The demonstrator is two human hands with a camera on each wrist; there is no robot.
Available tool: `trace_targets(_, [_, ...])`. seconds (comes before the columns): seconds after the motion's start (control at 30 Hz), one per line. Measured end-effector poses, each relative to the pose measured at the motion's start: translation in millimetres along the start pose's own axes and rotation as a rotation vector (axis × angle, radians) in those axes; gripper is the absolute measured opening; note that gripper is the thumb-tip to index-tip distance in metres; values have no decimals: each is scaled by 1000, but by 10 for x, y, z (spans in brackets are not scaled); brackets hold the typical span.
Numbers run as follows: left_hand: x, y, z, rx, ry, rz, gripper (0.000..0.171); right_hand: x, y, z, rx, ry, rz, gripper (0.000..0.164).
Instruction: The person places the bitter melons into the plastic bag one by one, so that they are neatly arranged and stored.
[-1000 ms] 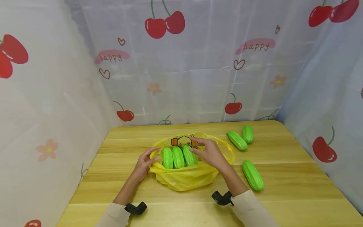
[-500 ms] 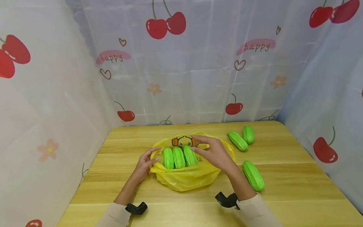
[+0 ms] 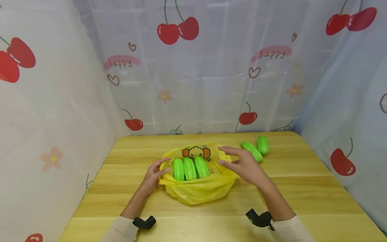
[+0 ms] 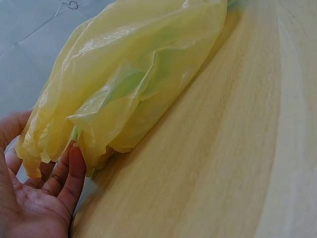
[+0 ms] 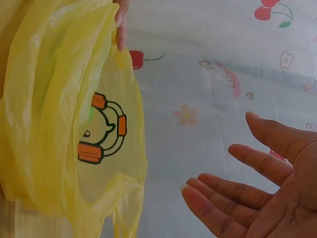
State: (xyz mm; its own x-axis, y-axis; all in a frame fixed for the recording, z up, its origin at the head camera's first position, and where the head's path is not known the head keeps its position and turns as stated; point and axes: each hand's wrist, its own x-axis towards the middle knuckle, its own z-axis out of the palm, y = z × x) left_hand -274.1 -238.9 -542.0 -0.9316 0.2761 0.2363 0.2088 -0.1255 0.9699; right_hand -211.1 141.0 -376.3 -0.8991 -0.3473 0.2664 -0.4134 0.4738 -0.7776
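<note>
A yellow plastic bag (image 3: pixel 199 191) with a cartoon face lies with its mouth open in the middle of the table. Inside it, three bright green ridged, cucumber-like gourds (image 3: pixel 189 169) sit side by side. My left hand (image 3: pixel 152 176) holds the bag's left edge, with thumb and fingers about the thin film (image 4: pixel 44 158). Just off the bag's right edge is my right hand (image 3: pixel 246 165), its thumb and fingers spread with nothing between them. In the right wrist view that hand (image 5: pixel 262 183) is apart from the bag (image 5: pixel 59 124).
Two more green gourds (image 3: pixel 252 152) lie on the wooden table (image 3: pixel 121 198) at the back right, partly close to my right hand. Behind and at both sides hangs a pale curtain (image 3: pixel 208 90) printed with cherries. A black camera mount sits on each wrist.
My right hand has moved right, from above the bagged gourds to past the bag's right edge. The loose gourd at front right is now hidden behind my right forearm. My left hand has stayed put.
</note>
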Motion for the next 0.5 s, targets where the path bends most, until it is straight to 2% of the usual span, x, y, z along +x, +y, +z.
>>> trace_targets(0.5, [-9,-22,-11,10,-10,4,47,-310,245,-377,-83,-7,9,51])
